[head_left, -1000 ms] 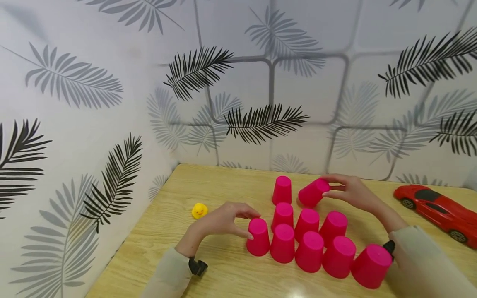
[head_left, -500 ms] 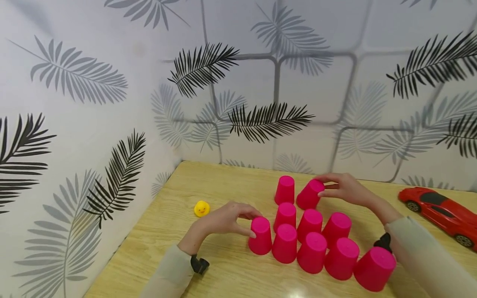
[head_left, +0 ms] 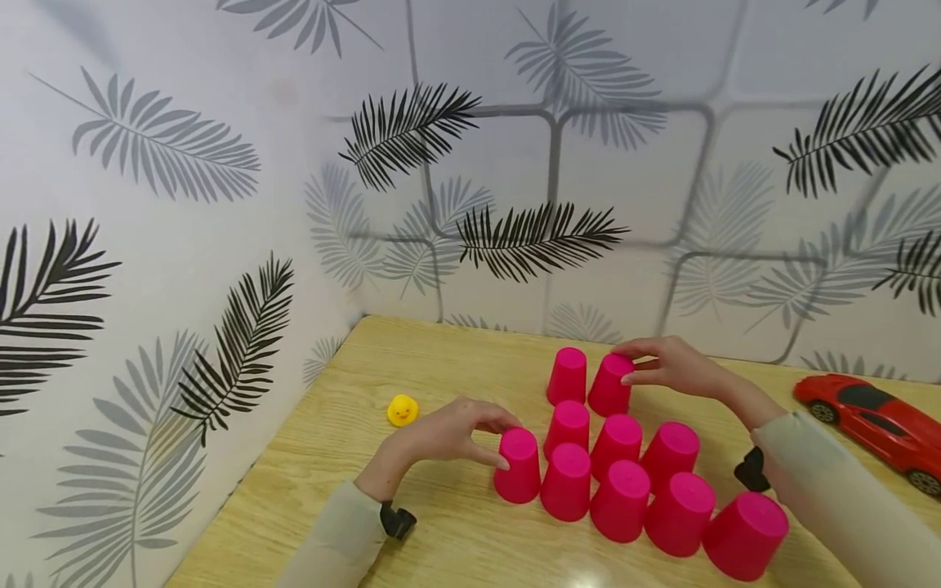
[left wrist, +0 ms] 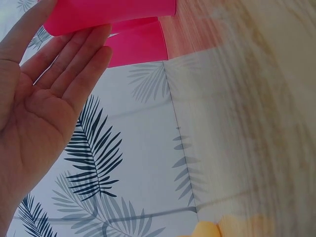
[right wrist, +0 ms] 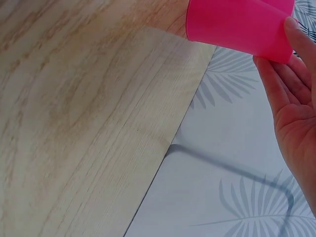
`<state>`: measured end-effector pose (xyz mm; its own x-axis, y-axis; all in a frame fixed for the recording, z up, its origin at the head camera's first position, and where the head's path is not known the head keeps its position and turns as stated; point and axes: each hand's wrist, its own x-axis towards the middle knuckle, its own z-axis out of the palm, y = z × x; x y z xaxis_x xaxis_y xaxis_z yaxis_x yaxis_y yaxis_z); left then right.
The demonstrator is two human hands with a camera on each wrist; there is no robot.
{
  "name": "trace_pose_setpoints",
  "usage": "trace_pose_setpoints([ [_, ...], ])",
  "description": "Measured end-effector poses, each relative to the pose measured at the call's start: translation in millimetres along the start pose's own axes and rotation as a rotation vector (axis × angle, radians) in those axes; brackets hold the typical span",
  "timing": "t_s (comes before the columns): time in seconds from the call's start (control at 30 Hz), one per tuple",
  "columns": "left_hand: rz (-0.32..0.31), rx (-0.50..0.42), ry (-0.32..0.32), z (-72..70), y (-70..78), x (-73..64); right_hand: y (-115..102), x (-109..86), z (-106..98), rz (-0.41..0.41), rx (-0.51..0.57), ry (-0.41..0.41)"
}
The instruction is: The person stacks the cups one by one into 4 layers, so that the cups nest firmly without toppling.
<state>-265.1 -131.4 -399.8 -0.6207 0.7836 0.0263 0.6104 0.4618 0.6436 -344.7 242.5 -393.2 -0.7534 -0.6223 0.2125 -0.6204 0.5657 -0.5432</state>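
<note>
Pink plastic cups stand upside down in rows on the wooden table. My right hand (head_left: 672,365) grips the right-hand cup (head_left: 610,388) of the back row near its upturned base, thumb on the near side. Close beside it on the left stands the other back-row cup (head_left: 567,377). In the right wrist view, thumb and fingertips hold the narrow end of that pink cup (right wrist: 237,24). My left hand (head_left: 452,433) has thumb and fingers around the leftmost front-row cup (head_left: 519,469); in the left wrist view its fingers lie along the pink cup (left wrist: 113,12).
Three cups form the middle row, with one cup (head_left: 616,445) at its centre. Several more fill the front row, ending in a cup (head_left: 746,535) by the right forearm. A yellow toy duck (head_left: 402,411) sits at left, a red toy car (head_left: 875,420) at right. Patterned walls (head_left: 515,302) border the table (head_left: 441,359).
The right hand has brought its cup left and turned it from tilted to nearly upright beside the back-row cup. The left hand keeps its place at the front-row cup. The view shifts slightly.
</note>
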Motion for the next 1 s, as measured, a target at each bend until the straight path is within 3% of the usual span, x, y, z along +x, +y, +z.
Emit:
trace_pose_setpoints([
  [0.23,-0.003,-0.027,-0.009,0.4,3.1,3.8,-2,-5.8,-3,-0.021,-0.006,0.018],
  [0.4,0.019,-0.047,-0.001,-0.5,5.6,5.4,-4,-20.5,-9,-0.011,-0.032,0.086],
  [0.63,0.056,0.005,0.024,-3.8,11.3,5.8,-8,-59.6,-25,0.024,0.028,0.220],
  [0.8,0.059,-0.002,0.048,-4.3,9.0,4.5,-16,-92.8,-30,0.041,0.059,0.274],
  [1.0,0.054,-0.040,0.150,-13.8,7.8,-2.2,-26,-130.9,-27,0.047,0.071,0.299],
])
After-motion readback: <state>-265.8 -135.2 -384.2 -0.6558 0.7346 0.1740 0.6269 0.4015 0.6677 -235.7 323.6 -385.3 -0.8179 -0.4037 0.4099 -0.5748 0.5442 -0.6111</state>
